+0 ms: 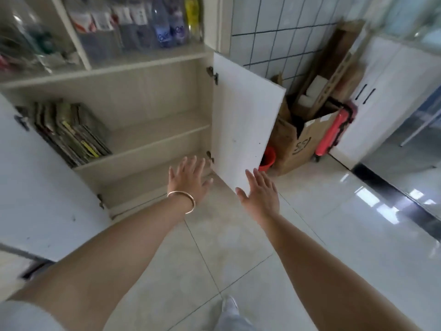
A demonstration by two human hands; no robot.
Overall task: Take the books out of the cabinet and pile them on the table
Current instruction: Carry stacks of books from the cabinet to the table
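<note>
A beige cabinet (148, 96) stands open in front of me, both white lower doors swung out. Several books (71, 132) lean together at the left end of its middle shelf. My left hand (188, 177), with a thin bangle on the wrist, reaches toward the cabinet's lower compartment with fingers spread and holds nothing. My right hand (260, 192) is stretched out flat just below the bottom corner of the right door (243, 120), fingers straight, empty. No table is in view.
The left door (40, 182) juts out at the left. Behind glass above stand plastic bottles (167, 22). Right of the cabinet sit a red bucket (267, 158), a cardboard box (298, 142) with boards, and a red case (334, 132). Glossy tiled floor spreads below.
</note>
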